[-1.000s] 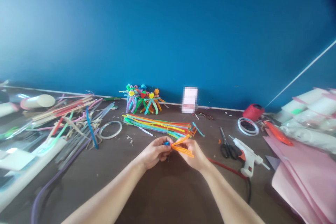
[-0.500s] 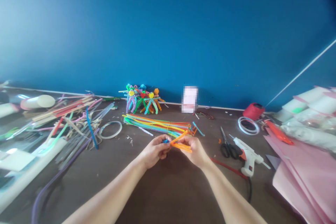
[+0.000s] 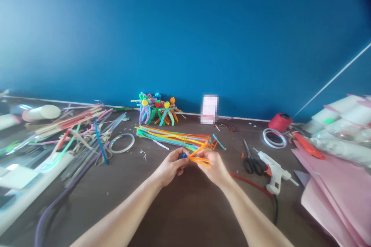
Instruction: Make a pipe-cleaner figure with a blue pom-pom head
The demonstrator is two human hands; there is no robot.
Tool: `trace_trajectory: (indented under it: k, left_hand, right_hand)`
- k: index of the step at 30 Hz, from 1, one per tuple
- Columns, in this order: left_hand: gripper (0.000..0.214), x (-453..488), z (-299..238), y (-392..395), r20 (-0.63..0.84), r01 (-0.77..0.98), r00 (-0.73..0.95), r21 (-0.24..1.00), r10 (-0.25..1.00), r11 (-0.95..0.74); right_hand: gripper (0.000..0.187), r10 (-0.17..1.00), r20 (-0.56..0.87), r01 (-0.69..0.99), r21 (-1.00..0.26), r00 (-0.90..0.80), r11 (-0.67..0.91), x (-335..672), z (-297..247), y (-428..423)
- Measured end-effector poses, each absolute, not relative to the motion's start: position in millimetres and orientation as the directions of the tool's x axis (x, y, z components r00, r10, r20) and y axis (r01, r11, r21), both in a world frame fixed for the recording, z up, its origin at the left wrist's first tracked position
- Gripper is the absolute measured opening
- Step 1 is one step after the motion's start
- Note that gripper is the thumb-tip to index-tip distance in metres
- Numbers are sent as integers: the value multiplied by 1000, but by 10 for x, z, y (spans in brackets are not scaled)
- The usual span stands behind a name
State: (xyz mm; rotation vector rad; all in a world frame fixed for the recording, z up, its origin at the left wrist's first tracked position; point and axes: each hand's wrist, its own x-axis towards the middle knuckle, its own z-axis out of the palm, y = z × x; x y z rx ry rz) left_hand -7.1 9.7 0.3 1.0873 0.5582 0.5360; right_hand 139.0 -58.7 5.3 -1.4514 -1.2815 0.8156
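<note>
Two hands mid-table, nearest: L hand [image 3: 171, 166] curled nearly shut on blue bit [image 3: 182, 156]; R hand [image 3: 213, 166] pinching orange pipe cleaners [image 3: 199, 159] joined to it, both above brown tabletop [image 3: 185, 208]. Just beyond, multicolour pipe-cleaner bundle [image 3: 174, 137]. To R, scissors [image 3: 251, 162], white glue gun [image 3: 274, 171]. Farthest, pipe-cleaner figures [image 3: 156, 110] against blue wall [image 3: 185, 38].

The left forearm [image 3: 121, 210] and right forearm [image 3: 249, 210] are bare and slim, tapering through narrow wrists into the left hand [image 3: 171, 166] and right hand [image 3: 213, 166].
</note>
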Motion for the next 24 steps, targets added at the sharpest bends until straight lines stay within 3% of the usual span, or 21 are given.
trace_trajectory:
  k: [5,13,17,24]
  left_hand:
    - [25,-59,22,78,-175,-102,721,930,670,354]
    - [18,-81,-10,98,-136,-96,765,943,630,320]
    - [18,-81,-17,101,-139,-71,761,953,634,294]
    - [15,-80,-17,80,-103,-75,742,969,663,235]
  right_hand:
    - [8,974,9,241,-969,227,-48,1344,130,-601]
    - [19,973,-232,-74,-970,-19,-232,1410,107,-592]
    - [21,962,-265,-182,-945,-65,-272,1445,61,-585]
    - [21,962,-272,-219,-937,-35,-273,1428,77,-586]
